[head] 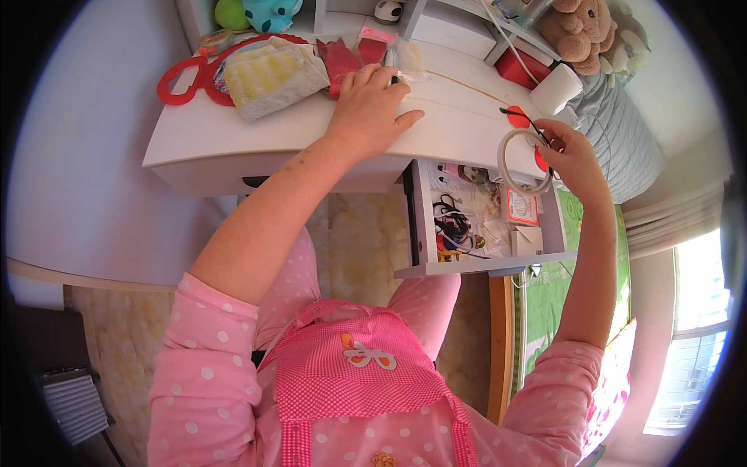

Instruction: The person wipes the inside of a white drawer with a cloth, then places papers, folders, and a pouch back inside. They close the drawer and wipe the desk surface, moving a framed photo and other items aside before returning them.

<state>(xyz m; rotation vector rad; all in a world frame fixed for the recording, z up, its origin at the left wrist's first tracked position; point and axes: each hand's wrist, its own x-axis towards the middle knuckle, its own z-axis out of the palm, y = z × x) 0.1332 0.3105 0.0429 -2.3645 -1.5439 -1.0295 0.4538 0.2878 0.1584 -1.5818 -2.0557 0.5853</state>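
My left hand (370,111) lies over small items on the white desk, by a dark red packet (339,61) and a clear plastic bag (410,60); its fingertips touch a white, dark-ended object whose kind I cannot tell. A folded yellow and white cloth (274,76) rests to its left, on a red-rimmed round thing with a handle (175,82). At the desk's right end, my right hand (563,154) grips a dark, thin-framed item, perhaps glasses, together with a roll of tape (506,166). Red round pieces (517,117) show beside these fingers.
Below the right hand an open drawer (432,268) holds black cables (452,219), small boxes (527,241) and plastic bags. A white paper roll (557,89), a red box (521,67) and a plush toy (578,35) stand at the back right. A green-covered bed (543,303) lies right of the drawer.
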